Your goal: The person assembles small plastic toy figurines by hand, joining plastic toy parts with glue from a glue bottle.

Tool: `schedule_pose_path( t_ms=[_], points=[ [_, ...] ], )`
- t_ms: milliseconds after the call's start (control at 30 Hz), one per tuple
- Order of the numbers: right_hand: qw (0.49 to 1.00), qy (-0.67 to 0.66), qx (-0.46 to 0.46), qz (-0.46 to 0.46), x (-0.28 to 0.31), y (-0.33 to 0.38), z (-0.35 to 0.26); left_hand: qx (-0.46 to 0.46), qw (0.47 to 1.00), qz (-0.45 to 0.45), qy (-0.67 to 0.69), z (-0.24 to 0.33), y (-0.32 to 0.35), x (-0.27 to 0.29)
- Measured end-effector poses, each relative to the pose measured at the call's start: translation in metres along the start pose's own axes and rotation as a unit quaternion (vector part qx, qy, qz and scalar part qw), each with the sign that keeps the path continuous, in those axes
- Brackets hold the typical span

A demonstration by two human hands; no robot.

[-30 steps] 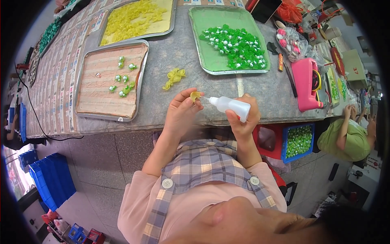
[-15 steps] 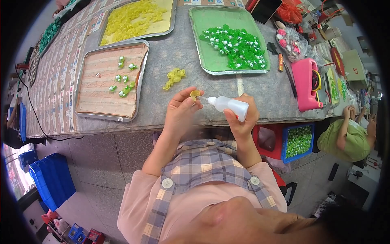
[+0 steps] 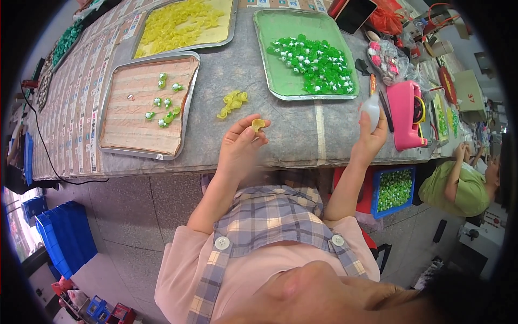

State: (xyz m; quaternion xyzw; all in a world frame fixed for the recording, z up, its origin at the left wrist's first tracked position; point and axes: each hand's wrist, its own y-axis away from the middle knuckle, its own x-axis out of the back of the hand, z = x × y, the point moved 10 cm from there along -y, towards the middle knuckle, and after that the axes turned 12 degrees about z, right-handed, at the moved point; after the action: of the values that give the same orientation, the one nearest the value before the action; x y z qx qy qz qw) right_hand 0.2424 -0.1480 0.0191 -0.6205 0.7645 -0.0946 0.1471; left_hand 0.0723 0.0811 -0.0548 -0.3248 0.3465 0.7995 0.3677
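A small curved yellow plastic piece (image 3: 258, 125) is pinched between the thumb and fingers of my left hand (image 3: 241, 141), just above the table's near edge. Out to the right, my right hand (image 3: 372, 134) is wrapped round a white squeeze bottle (image 3: 371, 112), its nozzle end pointing up. Beyond my left hand lies a small heap of yellow plastic pieces (image 3: 232, 103). A green-lined tray (image 3: 280, 81) holds many green pieces with white parts (image 3: 310, 62). On the left, a tray with a pinkish lining (image 3: 127, 116) carries several green-and-white figures (image 3: 168, 102), some joined to yellow-green parts.
A tray of yellow pieces (image 3: 181, 27) stands at the far left. Right of my right hand are a pink tape dispenser (image 3: 404, 116), a dark stick-like tool (image 3: 386, 110) and a bag of pink items (image 3: 384, 59). Below the edge sits a blue crate (image 3: 394, 189). A co-worker in green (image 3: 453, 186) sits at right.
My right hand has moved the squeeze bottle away to the right and turned it upright, off the yellow piece. My left hand stays nearly where it was, still pinching that piece.
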Motion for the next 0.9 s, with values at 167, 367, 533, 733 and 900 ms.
schedule_pose_path(
  t_ms=[167, 367, 533, 733, 900],
  points=[
    [0.998, 0.049, -0.033, -0.012, 0.023, -0.024, 0.048, 0.008, 1.0, 0.006, -0.016, -0.002, -0.001, 0.0],
    [0.812, 0.431, 0.378, 0.11, 0.006, 0.0, -0.043, 0.007, 0.999, 0.027, -0.029, -0.004, -0.004, 0.007],
    [0.922, 0.236, 0.287, -0.106, -0.066, 0.01, -0.053, 0.017, 0.999, 0.014, -0.029, -0.007, -0.004, 0.003],
    [0.791, 0.3, 0.425, -0.322, -0.175, 0.039, -0.003, 0.012, 0.999, 0.024, -0.026, -0.005, -0.001, 0.006],
    [0.727, 0.378, 0.478, -0.317, -0.19, 0.043, 0.022, 0.002, 0.999, 0.029, -0.026, -0.004, -0.004, 0.011]
  ],
)
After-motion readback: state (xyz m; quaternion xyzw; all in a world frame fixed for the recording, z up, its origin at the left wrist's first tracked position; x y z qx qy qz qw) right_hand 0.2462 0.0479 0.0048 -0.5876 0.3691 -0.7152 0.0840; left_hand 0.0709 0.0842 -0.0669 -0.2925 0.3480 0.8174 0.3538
